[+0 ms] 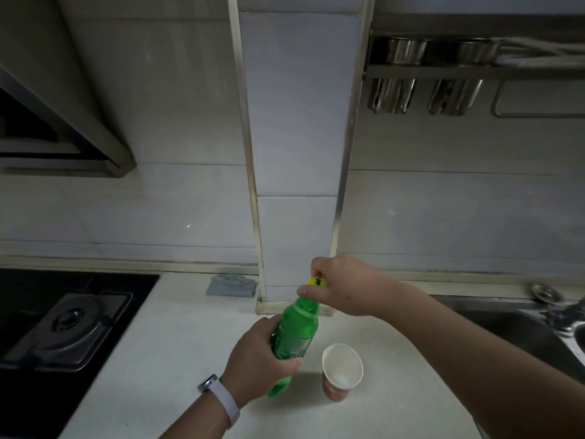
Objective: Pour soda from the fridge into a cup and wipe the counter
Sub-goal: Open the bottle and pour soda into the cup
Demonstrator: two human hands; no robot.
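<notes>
**Cap under the fingers, cup waiting empty**

The left hand (258, 362) is wrapped around the middle of the green soda bottle (296, 331), which leans slightly over the white worktop (177, 359), its base low near the wrist. The right hand (340, 285) pinches the yellow cap (316, 282) between thumb and fingers; the step in hand looks like unscrewing. The paper cup (342, 369) stands upright just right of the bottle, apart from it, and seems empty.

What could go wrong: soda that has been carried may foam out once the seal breaks, and with the bottle tilted it would run down onto the worktop. A hard squeeze by the gripping hand would push it out faster. The cup is light and near the bottle's base, so a nudge from bottle or forearm could tip it.

Count: one bottle, one cap, one cup, two hands. One grey cloth (230, 285) lies far left against the wall, presumably for the wiping. One stove burner (71, 324) at left, one sink (519, 327) at right.
</notes>
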